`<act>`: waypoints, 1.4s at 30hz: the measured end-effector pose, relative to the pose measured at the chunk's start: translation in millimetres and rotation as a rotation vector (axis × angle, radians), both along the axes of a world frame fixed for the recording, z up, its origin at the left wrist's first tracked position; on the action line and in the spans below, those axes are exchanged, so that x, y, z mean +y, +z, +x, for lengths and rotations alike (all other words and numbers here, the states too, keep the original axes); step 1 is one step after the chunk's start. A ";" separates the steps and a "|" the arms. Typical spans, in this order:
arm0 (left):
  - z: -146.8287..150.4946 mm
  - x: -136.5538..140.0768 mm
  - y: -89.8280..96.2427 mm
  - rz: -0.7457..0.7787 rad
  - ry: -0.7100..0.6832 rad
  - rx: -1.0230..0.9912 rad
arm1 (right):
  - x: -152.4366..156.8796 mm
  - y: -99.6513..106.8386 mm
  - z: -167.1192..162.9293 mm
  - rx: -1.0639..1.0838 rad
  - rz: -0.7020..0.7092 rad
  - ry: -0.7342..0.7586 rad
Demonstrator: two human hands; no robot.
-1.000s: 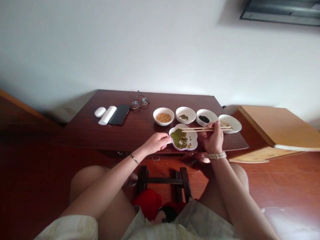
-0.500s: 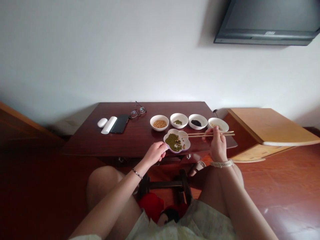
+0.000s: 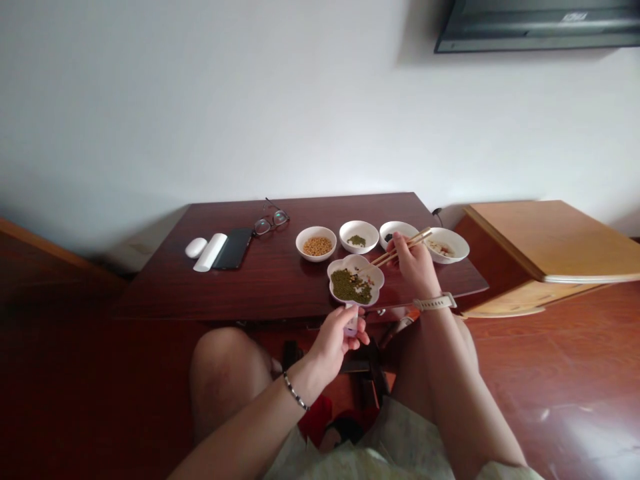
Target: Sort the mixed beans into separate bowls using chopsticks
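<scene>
My left hand (image 3: 345, 330) is closed around the handle of a flower-shaped dish (image 3: 379, 275) at the table's front edge. Green beans (image 3: 345, 285) fill the dish's left side, with a few mixed beans at the right. Closed on a pair of chopsticks (image 3: 380, 259), my right hand (image 3: 407, 257) keeps their tips inside the dish. Behind it stand white bowls: one of yellow beans (image 3: 317, 247), one of green beans (image 3: 357, 240), one of black beans (image 3: 389, 237), partly hidden by my right hand, and one with pale and reddish pieces (image 3: 441, 249).
On the dark red table (image 3: 210, 300) lie eyeglasses (image 3: 271, 223), a black phone (image 3: 233, 249), a white cylinder-like object (image 3: 210, 252) and a white rounded case (image 3: 196, 248). A wooden cabinet (image 3: 545, 233) stands at the right. A screen (image 3: 545, 27) hangs on the wall.
The dish has turned so its handle points toward me, and my left hand has moved right with it. My right hand has moved left; the chopsticks now slant down into the dish.
</scene>
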State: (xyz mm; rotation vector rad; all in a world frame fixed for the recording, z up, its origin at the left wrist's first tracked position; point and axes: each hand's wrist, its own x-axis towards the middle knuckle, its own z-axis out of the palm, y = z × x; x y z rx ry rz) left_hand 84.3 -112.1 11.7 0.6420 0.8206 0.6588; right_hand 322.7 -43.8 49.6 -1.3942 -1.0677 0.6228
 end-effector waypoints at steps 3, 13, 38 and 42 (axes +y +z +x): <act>3.4 7.0 -1.1 -0.139 -0.155 -0.088 | 8.8 -1.5 -5.7 -0.019 -0.026 0.032; 33.7 18.8 -25.3 -0.151 -0.453 -0.300 | 18.2 -5.0 -11.2 0.140 0.005 0.102; 24.4 16.4 -48.5 0.144 -0.643 -0.331 | 5.4 -17.9 -3.6 0.208 -0.124 0.058; 25.6 16.8 -46.7 0.162 -0.577 -0.296 | -3.5 -13.4 -7.3 0.177 -0.122 0.046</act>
